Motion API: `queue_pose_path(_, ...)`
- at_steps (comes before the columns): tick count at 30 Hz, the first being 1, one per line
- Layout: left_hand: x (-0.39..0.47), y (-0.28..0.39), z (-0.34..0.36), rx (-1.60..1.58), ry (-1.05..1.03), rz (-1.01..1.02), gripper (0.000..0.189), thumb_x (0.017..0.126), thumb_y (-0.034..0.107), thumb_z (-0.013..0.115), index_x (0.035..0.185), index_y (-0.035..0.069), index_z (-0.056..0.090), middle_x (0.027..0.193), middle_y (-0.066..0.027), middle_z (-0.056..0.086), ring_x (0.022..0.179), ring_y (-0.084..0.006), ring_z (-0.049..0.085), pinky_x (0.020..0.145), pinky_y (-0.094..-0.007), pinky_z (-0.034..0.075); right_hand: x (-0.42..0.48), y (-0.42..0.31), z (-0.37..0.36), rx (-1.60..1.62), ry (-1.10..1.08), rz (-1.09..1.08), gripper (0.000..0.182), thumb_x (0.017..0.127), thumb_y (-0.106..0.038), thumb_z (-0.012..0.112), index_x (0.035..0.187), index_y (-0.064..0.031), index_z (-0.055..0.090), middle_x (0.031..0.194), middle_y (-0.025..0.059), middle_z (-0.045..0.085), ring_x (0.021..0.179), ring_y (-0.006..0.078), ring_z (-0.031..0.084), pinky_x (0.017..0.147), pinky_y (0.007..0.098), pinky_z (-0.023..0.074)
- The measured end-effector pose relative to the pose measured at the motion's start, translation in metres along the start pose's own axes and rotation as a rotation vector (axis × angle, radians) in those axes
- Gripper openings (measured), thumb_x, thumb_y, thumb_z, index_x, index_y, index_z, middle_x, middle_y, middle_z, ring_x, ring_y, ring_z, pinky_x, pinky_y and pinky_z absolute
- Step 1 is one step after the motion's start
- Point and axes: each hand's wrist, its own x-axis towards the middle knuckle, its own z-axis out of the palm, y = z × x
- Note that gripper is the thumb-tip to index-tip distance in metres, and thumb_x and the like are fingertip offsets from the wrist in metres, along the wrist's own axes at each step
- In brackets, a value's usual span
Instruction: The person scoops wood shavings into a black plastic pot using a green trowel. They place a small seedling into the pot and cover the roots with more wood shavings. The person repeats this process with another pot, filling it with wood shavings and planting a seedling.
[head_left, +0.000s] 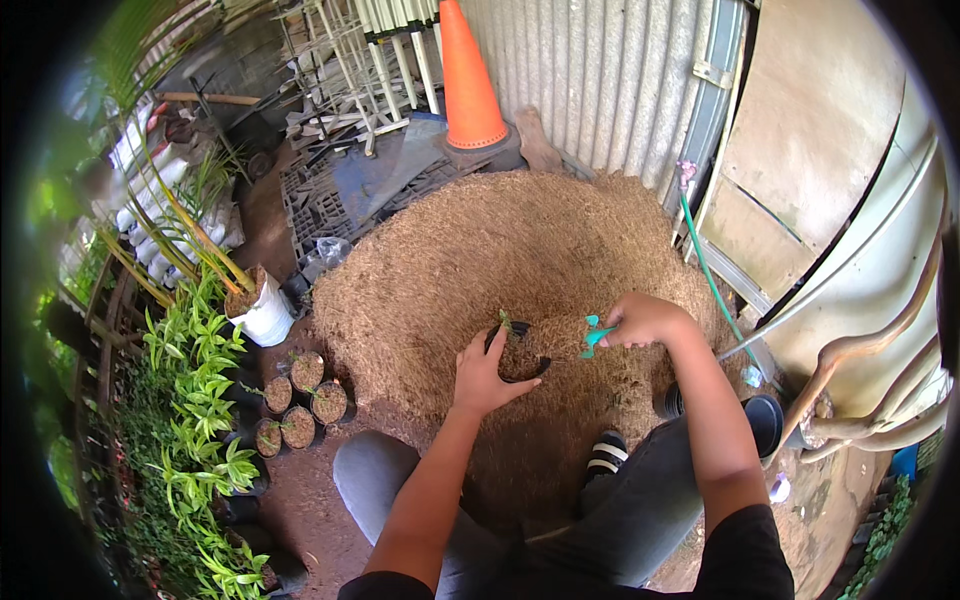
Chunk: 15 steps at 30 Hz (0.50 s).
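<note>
My left hand (487, 375) grips the near-left rim of a black plant pot (541, 366), its fingers and thumb spread around it. Brown loose material fills part of the pot, and a small green seedling (505, 321) leans at its far edge beside my fingertips. To the right, my right hand (646, 321) holds a green hand trowel (598, 336) by its handle. Its blade points left at the pot and looks largely covered by the brown material, so its exact shape is unclear. Both hands are over a large mound of brown fibrous growing medium (495, 232).
Several small filled pots (298, 427) stand at left, beside a row of leafy potted plants (202, 405). A palm grows in a white bag (266, 315). Beyond the mound stands an orange traffic cone (472, 82). Black pots (763, 420), a green hose (705, 262) and driftwood (862, 345) are at right.
</note>
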Motion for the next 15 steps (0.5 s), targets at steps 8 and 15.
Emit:
queue_pose_path(8, -0.009, 0.007, 0.009, -0.051, 0.036, 0.085, 0.103, 0.065, 0.065, 0.082, 0.144, 0.008, 0.048, 0.142, -0.0285, 0.045, 0.13, -0.0452, 0.047, 0.107, -0.0542, 0.037, 0.0, 0.0, 0.01, -0.084, -0.096, 0.064, 0.027, 0.078, -0.029, 0.082, 0.082, -0.0035, 0.073, 0.069, 0.0055, 0.069, 0.055, 0.0146, 0.06, 0.05, 0.031, 0.0471)
queue_pose_path(15, -0.01, 0.014, 0.006, -0.064, -0.011, 0.097, 0.102, 0.065, 0.062, 0.083, 0.144, 0.01, 0.047, 0.143, -0.0253, 0.044, 0.13, -0.045, 0.046, 0.108, -0.0532, 0.036, -0.012, -0.01, 0.007, -0.149, -0.118, 0.098, 0.028, 0.077, -0.028, 0.083, 0.081, -0.0027, 0.072, 0.073, 0.0081, 0.071, 0.057, 0.0169, 0.062, 0.052, 0.0319, 0.0495)
